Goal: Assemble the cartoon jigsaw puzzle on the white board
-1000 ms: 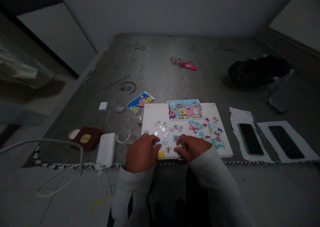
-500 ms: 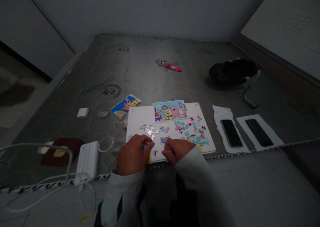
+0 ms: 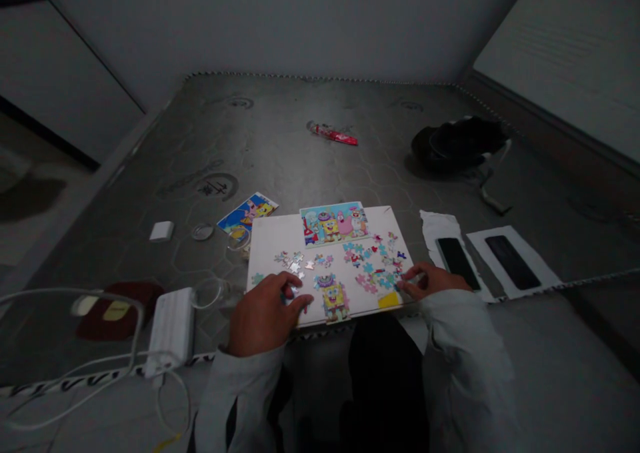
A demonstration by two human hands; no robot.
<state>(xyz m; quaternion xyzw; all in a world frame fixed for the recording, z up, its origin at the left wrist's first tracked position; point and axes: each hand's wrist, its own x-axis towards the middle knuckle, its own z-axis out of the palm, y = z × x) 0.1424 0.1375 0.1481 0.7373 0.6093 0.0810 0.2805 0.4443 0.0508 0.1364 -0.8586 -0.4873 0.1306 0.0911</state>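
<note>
On a white board (image 3: 270,233) lies a partly joined jigsaw puzzle (image 3: 334,300) of a yellow cartoon sponge. My left hand (image 3: 263,313) rests at the board's front left, thumb apart from the curled forefinger; part of a blue piece shows beneath. My right hand (image 3: 435,281) is at the board's right edge, thumb and forefinger pinched at a jigsaw puzzle piece (image 3: 399,282) beside a cluster of loose pieces (image 3: 375,266). More loose pieces (image 3: 295,260) lie left of centre. A cartoon picture card (image 3: 333,224) sits at the board's back edge.
Right of the board, two phones (image 3: 455,260) lie on white sheets. A black bag (image 3: 457,143) stands farther back. At left are a power bank (image 3: 171,330) with a cable, a clear cup (image 3: 210,294), a white box (image 3: 161,231) and a second card (image 3: 247,214). A red wrapper (image 3: 335,134) lies behind.
My right hand has moved right, from the joined puzzle to the loose pieces at the board's right edge, uncovering the sponge figure. My left hand has stayed nearly in place, its thumb slightly farther out.
</note>
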